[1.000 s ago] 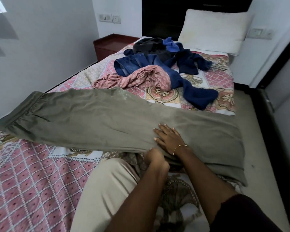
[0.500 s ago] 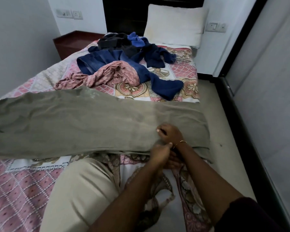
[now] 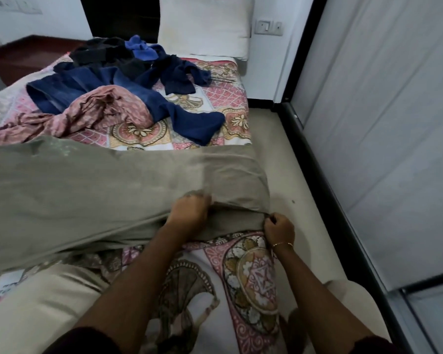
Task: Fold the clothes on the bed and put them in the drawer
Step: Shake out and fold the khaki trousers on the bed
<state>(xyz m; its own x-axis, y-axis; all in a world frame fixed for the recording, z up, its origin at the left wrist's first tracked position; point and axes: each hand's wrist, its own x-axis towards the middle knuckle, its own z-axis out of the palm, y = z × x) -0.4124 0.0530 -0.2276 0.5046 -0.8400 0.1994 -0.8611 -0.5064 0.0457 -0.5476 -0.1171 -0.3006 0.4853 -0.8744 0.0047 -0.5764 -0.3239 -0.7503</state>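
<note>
1. Both hands work at the near right part of the bed [image 3: 210, 154]; I see the left hand [image 3: 188, 212] with fingers curled into the olive-green trousers [image 3: 92, 190], gripping a bunch of the cloth.
2. At the bed's right edge, the right hand [image 3: 279, 227] pinches the trousers' lower corner; a thin gold bracelet [image 3: 281, 244] circles that wrist.
3. I see the trousers lying flat across the bed's width, from its left side to its right edge, where the end is lifted slightly.
4. Toward the head of the bed, a heap of unfolded clothes [image 3: 128, 80] lies well apart from the trousers: blue denim, dark pieces, and a pink patterned garment [image 3: 97, 114] nearest them.
5. A white pillow [image 3: 205, 26] stands against the headboard at the bed's far right corner.
</note>
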